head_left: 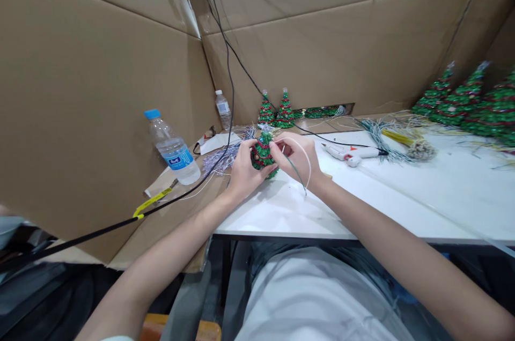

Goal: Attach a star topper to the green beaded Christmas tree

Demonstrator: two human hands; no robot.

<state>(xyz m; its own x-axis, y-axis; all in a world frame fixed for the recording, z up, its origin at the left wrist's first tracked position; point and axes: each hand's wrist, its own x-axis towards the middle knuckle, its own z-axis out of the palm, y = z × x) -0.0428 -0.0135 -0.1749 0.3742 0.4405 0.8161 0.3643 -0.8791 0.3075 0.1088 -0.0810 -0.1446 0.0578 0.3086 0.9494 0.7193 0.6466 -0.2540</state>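
Observation:
A small green beaded Christmas tree (263, 151) with red garland and a pale star on top stands upright between my hands over the white tabletop. My left hand (246, 167) is wrapped round its left side, thumb across the lower front. At the tree's upper right, my right hand (296, 154) pinches a thin strand against it. From those fingers a white wire (308, 158) loops out to the right, and a green wire (295, 169) hangs below it. The fingertips partly hide where the strands meet the tree.
Two small trees (285, 109) stand behind; larger trees (470, 94) stand at the right. A glue gun (356, 152) and wire bundles (388, 137) lie on the right. Left are a water bottle (173, 150), a smaller bottle (223, 109) and purple strands (220, 161). Cardboard walls (306, 46) enclose the table; a black cable (229, 73) crosses.

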